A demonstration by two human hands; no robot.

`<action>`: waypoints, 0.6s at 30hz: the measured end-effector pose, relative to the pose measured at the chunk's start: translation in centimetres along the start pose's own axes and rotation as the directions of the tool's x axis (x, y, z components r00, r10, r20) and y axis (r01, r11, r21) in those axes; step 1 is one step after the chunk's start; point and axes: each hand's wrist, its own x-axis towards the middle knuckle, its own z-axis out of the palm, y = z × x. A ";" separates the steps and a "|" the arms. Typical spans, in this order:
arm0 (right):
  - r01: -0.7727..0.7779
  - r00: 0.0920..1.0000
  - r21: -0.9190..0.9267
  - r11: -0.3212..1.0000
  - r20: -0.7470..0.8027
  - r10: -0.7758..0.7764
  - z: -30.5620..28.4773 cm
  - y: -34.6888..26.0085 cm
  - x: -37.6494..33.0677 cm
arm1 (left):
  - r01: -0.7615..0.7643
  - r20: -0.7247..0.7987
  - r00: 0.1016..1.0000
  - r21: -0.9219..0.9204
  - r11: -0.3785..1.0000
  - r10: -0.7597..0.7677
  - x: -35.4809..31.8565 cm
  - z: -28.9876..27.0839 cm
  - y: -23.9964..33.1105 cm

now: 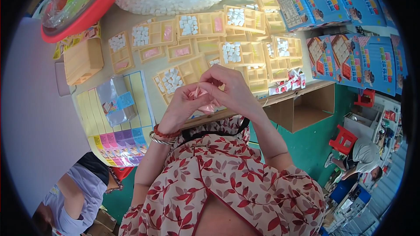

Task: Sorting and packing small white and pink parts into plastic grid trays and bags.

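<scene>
Nearly closed hands point(178, 105) point(232, 88) on pink film point(207, 105).

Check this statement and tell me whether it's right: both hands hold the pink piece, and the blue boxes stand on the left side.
Wrong about the side: the head view shows the blue boxes standing on the right, not the left. The rest is correct: the left hand and the right hand both hold the pink piece.
</scene>
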 end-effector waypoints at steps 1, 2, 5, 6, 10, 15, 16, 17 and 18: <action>0.081 0.997 -0.043 0.996 -0.012 -0.081 0.1 0.8 0.1 | 0.007 0.008 1.000 0.029 1.000 -0.007 0.0 0.2 -0.1; 0.082 0.997 -0.042 0.996 -0.012 -0.082 0.1 1.4 0.2 | 0.013 0.015 1.000 0.058 0.998 -0.014 0.0 0.2 -0.2; 0.051 0.959 0.192 0.980 -0.283 0.005 -0.6 2.9 1.5 | 0.042 0.030 0.999 0.018 0.999 -0.042 -0.1 -0.1 0.0; 0.089 0.907 0.236 0.968 -0.420 0.020 -1.0 3.3 2.5 | 0.038 0.029 0.999 0.019 0.999 -0.039 -0.2 -0.5 -0.1; 0.012 0.785 0.092 0.996 -0.618 0.048 -1.1 6.0 6.1 | -0.007 -0.058 0.998 -0.005 1.000 0.007 -0.8 -1.6 -0.3; -0.010 0.795 -0.464 0.886 -0.541 -0.274 0.3 8.1 6.3 | -0.028 -0.093 0.995 -0.033 0.999 0.025 -1.7 -2.3 -0.4; -0.034 0.773 -0.650 0.759 -0.498 -0.393 0.5 8.0 6.2 | -0.039 -0.106 0.994 -0.017 0.999 0.037 -1.9 -2.4 -0.4; -0.065 0.753 -0.803 0.593 -0.429 -0.499 0.6 7.8 6.1 | -0.049 -0.118 0.992 -0.001 0.999 0.048 -2.0 -2.4 -0.5; -0.061 0.757 -0.802 0.595 -0.425 -0.496 0.5 7.5 6.0 | -0.046 -0.124 0.991 -0.005 0.999 0.045 -1.9 -2.5 -0.4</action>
